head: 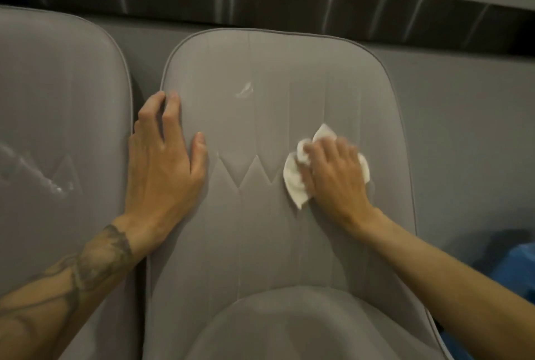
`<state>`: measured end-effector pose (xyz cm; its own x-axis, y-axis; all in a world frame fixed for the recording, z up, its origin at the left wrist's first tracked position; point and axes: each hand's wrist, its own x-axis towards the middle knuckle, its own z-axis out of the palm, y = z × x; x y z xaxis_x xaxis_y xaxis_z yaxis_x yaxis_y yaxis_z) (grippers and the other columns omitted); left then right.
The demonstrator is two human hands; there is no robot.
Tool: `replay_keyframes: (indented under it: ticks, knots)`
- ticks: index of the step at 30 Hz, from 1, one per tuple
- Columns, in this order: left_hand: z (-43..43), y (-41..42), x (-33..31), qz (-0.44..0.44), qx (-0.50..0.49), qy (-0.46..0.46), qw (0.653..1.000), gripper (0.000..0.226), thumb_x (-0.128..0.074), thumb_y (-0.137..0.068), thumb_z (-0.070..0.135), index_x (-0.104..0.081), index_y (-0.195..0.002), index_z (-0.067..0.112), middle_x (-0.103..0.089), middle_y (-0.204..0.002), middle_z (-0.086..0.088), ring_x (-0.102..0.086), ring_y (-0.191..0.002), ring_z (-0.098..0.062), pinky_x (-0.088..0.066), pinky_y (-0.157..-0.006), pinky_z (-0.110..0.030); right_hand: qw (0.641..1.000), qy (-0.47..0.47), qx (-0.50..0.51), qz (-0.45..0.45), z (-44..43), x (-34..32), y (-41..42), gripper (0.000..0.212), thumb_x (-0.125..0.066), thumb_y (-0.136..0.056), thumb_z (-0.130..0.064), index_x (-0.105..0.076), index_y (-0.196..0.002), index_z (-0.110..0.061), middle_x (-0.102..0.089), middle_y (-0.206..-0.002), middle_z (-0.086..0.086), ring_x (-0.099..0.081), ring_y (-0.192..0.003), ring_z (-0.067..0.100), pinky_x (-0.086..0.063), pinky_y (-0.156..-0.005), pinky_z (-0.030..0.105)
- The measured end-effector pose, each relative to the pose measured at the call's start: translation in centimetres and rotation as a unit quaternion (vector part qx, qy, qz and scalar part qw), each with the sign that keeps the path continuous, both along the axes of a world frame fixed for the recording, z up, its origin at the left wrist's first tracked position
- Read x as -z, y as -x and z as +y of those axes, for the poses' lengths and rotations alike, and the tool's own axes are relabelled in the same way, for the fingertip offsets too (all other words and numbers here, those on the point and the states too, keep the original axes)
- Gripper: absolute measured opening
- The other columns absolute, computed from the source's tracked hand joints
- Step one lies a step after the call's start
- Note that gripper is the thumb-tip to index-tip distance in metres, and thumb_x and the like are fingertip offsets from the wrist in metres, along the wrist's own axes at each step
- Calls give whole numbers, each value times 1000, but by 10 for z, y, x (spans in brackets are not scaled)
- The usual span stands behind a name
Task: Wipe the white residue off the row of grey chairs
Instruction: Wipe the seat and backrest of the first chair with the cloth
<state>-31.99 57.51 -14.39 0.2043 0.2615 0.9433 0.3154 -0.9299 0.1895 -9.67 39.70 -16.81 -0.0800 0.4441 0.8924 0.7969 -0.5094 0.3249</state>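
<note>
Head view: grey padded, stitched chair back [260, 243], centre. White residue smear [244, 90] on its upper panel, apart from the crumpled white paper tissue [293, 185]. Right hand [335, 177]: fingers curled over the tissue, pressing it to the right panel. Left hand [162, 162]: flat, empty, bracing the left edge. Tissue probably light, soft, tearable; best held bunched under the palm.

Grey chair [260, 229] — tissue [292, 183], white residue [244, 90].

No legible text, labels or signs.
</note>
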Motion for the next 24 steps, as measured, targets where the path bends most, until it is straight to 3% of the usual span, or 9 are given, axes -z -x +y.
replay_keyframes:
  ticks: [2, 4, 8, 11, 13, 15, 17, 22, 24]
  knots:
    - [2, -1, 1, 1, -2, -1, 1000, 64, -56, -102, 28, -30, -155, 4, -33, -152, -23, -39, -134, -40, -39, -107, -53, 994, -95, 19, 48, 9, -17, 0, 18, -57, -99, -32, -55, -104, -14, -53, -94, 9, -46, -84, 29, -37, -72, 41]
    - [3, -1, 1, 0, -2, -1, 1000, 64, -54, -102, 30, -29, -155, 4, -33, -153, -23, -39, -135, -40, -38, -108, -52, 995, -86, 7, 45, 10, 7, 6, 18, -57, -98, -30, -55, -105, -14, -52, -94, 9, -47, -83, 30, -39, -73, 43]
    - [1, -1, 1, 5, -4, 0, 1000, 64, -53, -103, 30, -29, -156, 3, -33, -153, -24, -38, -137, -40, -38, -110, -53, 981, 178, -49, -69, -27, 105, 14, 18, -55, -90, -23, -57, -106, -15, -55, -95, 7, -52, -79, 30, -37, -79, 41]
    - [0, 0, 1, 7, -7, 0, 1000, 64, -54, -103, 29, -29, -156, 3, -33, -153, -25, -38, -137, -40, -37, -110, -51, 940, 302, -51, -148, -37, 107, 9, 22, -58, -87, -21, -55, -108, -17, -56, -97, 4, -53, -83, 26, -38, -83, 38]
    - [-1, 0, 0, 5, -3, -1, 1000, 64, -54, -103, 28, -29, -155, 2, -33, -153, -25, -38, -136, -40, -35, -111, -50, 970, 214, -39, -107, -23, 71, 2, 29, -54, -88, -24, -56, -115, -15, -57, -99, 7, -54, -84, 29, -36, -81, 40]
    - [-1, -1, 0, 4, 1, 0, 1000, 64, -54, -102, 29, -30, -155, 3, -33, -153, -25, -38, -136, -40, -35, -111, -49, 999, 44, -12, -2, -9, 30, -3, 24, -51, -94, -27, -57, -112, -12, -55, -99, 9, -50, -85, 31, -34, -78, 40]
    - [0, -1, 1, 2, -3, -2, 1000, 64, -54, -102, 29, -30, -155, 2, -33, -152, -25, -38, -135, -40, -36, -110, -49, 997, -52, -14, 56, 2, 25, 4, 21, -55, -94, -28, -56, -108, -12, -51, -99, 9, -44, -87, 29, -36, -77, 41]
    - [-2, -1, 1, 6, -7, -4, 1000, 64, -56, -102, 26, -30, -155, 1, -34, -152, -26, -39, -133, -41, -39, -109, -53, 979, 179, -84, -49, -6, 80, 23, 27, -55, -91, -27, -55, -114, -13, -57, -103, 9, -50, -87, 31, -46, -84, 45]
    - [-2, -1, 1, 8, -9, -1, 1000, 65, -57, -102, 25, -29, -156, 1, -33, -153, -25, -40, -133, -41, -40, -109, -54, 984, 152, -84, -48, -2, 50, 18, 27, -61, -90, -24, -52, -113, -14, -61, -101, 11, -55, -85, 33, -48, -80, 45]
